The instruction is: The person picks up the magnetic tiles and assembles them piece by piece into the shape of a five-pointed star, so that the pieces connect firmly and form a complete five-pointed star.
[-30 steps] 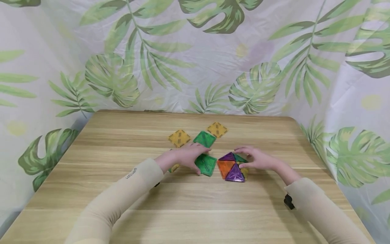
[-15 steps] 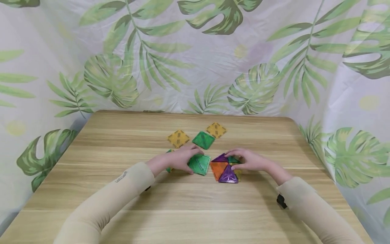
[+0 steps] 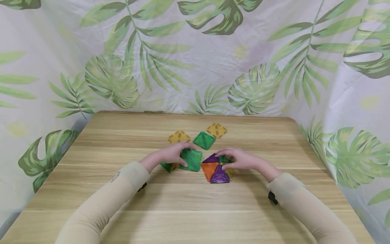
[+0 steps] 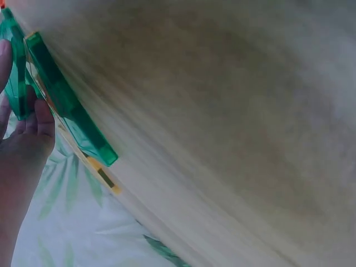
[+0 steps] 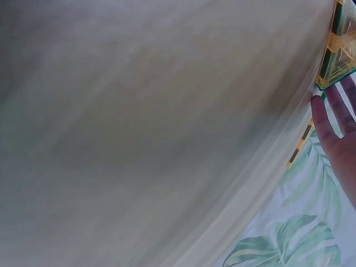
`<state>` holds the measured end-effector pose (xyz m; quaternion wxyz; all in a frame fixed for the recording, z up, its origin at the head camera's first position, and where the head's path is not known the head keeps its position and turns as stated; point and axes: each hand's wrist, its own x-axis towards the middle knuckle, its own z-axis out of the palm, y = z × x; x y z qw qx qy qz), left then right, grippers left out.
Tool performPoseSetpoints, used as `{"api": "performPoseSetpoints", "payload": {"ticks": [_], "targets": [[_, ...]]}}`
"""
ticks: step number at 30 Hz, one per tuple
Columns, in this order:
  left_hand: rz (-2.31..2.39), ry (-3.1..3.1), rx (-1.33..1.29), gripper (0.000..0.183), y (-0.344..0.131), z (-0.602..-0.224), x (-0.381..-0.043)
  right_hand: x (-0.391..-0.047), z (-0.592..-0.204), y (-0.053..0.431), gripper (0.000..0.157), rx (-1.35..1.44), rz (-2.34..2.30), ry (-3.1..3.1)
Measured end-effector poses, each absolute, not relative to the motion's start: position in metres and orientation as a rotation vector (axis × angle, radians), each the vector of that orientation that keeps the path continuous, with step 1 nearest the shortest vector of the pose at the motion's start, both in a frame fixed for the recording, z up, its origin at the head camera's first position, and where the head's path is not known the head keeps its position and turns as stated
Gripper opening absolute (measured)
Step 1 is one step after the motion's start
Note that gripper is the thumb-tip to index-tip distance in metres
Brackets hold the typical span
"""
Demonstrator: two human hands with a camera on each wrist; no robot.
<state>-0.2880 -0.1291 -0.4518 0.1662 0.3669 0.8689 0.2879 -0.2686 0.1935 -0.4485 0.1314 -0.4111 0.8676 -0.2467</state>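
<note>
In the head view my left hand point(image 3: 170, 153) pinches a green square magnetic tile point(image 3: 192, 160) between thumb and fingers, its face tilted toward me. The left wrist view shows that hand point(image 4: 33, 142) with the held tile point(image 4: 15, 72) between the fingers. My right hand point(image 3: 239, 158) grips a small block of magnetic tiles point(image 3: 210, 169) with orange, purple, green and yellow panels, thumb in front and fingers behind. A narrow gap separates tile and block. At the right wrist view's edge, fingers point(image 5: 334, 114) meet the block's yellow side point(image 5: 339, 47).
A green and yellow piece point(image 3: 168, 166) stands partly hidden under my left hand. Farther back lie a green square tile point(image 3: 204, 140) and two yellow tiles, one left point(image 3: 179, 136) and one right point(image 3: 217, 130). A leaf-print cloth point(image 3: 170, 67) hangs behind the wooden table point(image 3: 189, 210).
Both hands have shifted left, the left with the green square tile and the right with the tile block. The green tile now tilts up more toward me.
</note>
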Motion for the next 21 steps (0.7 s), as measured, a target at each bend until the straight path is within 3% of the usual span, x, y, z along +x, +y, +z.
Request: {"api": "performPoseSetpoints", "payload": {"ticks": [8, 21], "targets": [[1.049, 2.433, 0.924, 0.036, -0.137, -0.453, -0.297, -0.271, -0.449, 0.182, 0.054, -1.238, -0.727, 2.5], [1.308, 2.425, 0.714, 0.031, -0.14, -0.421, -0.309, -0.271, -0.448, 0.17, 0.051, -1.151, -0.82, 2.526]]}}
